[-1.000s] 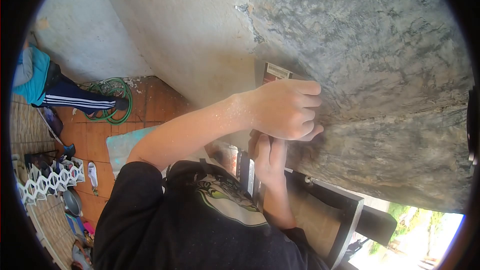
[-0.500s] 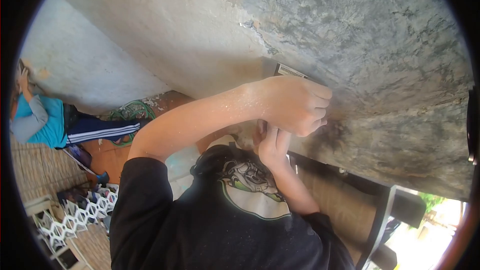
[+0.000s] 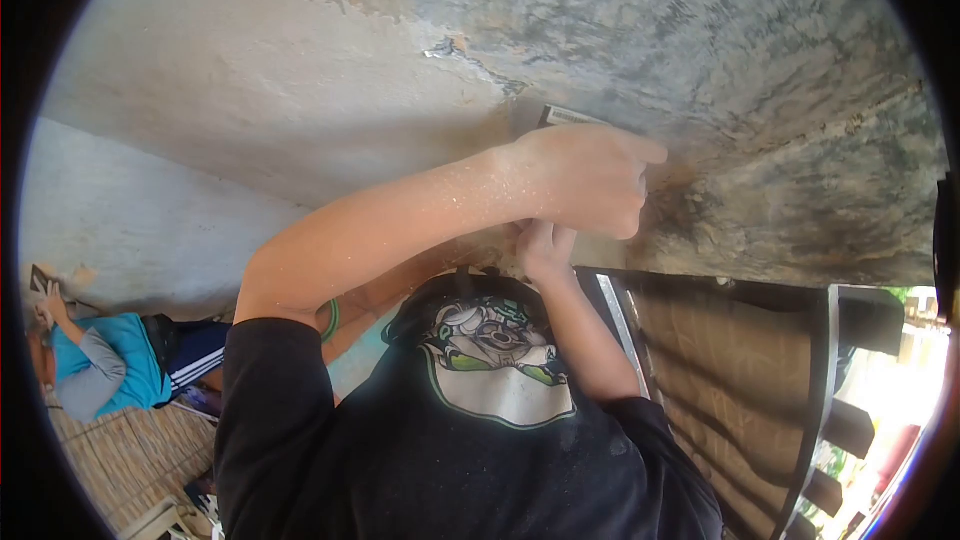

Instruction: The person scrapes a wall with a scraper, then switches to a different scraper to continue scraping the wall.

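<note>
While the left hand is curled around a flat tool at the wall, only the tool's barcoded edge shows past the knuckles, near the chipped plaster. Right hand sits just below, partly hidden by the left; can't tell if it grips too. Pale dust specks the left forearm. Far left, a co-worker in turquoise and grey has hands up by the wall.

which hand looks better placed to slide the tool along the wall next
Probably the left hand: it lies over the tool, whose labelled end shows past it, close to the wall. The right hand is partly hidden behind the left, so its hold can't be judged.
</note>
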A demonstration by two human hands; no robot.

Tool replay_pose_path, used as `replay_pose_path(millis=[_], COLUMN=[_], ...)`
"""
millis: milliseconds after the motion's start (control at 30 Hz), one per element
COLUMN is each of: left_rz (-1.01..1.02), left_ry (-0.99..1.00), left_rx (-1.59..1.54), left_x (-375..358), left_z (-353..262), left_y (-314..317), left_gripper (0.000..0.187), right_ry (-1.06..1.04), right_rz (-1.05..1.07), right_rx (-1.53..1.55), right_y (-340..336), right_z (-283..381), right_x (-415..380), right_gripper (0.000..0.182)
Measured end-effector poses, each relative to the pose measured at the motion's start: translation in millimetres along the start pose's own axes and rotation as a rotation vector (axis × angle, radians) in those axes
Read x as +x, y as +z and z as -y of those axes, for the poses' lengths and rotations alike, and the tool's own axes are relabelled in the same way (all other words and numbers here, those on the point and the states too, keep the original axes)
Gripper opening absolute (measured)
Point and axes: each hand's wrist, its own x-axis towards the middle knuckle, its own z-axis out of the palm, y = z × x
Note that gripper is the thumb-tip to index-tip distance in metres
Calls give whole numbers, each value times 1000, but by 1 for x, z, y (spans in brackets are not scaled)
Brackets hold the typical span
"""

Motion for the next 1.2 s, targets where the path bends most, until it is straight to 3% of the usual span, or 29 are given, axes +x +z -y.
replay_pose_path(millis=[33, 267, 333, 467, 633, 767, 833, 967, 1033, 1167, 1200], left_rz=[-2, -73, -105, -173, -141, -210, -216, -167, -195, -189, -187], left_ry=[11, 28, 43, -24, -5, -24, -29, -57, -46, -34, -45], left_rx=[-1, -3, 18, -12, -28, -57, -66, -68, -38, -42, -63], left_x=[1, 1, 2, -1, 0, -2, 3, 3, 2, 5, 4], left_z=[2, 2, 4, 2, 8, -1, 1, 0, 1, 5, 3], left_y=[-3, 4, 3, 9, -1, 15, 6, 5, 8, 4, 3], left_gripper=[24, 24, 25, 24, 22, 26, 27, 27, 27, 27, 27], right_ry=[118, 24, -142, -47, -156, -182, -157, -89, -179, -188, -266], right_rz=[-27, 12, -36, -106, 23, -19, -61, 12, -37, -72, -65], right_rx=[330, 306, -114, 102, -248, -258, -66, -12, -274, -311, -441], right_y=[2, -5, -6, 1, -12, -9, -11, -15, -13, -13, -14], right_z=[8, -13, -13, -12, -27, -40, -31, -26, -38, -23, -16], right_x=[4, 3, 6, 4, 3, -2, 1, -3, -4, 6, 7], right_gripper=[30, 31, 31, 32, 30, 30, 31, 31, 31, 33, 33])
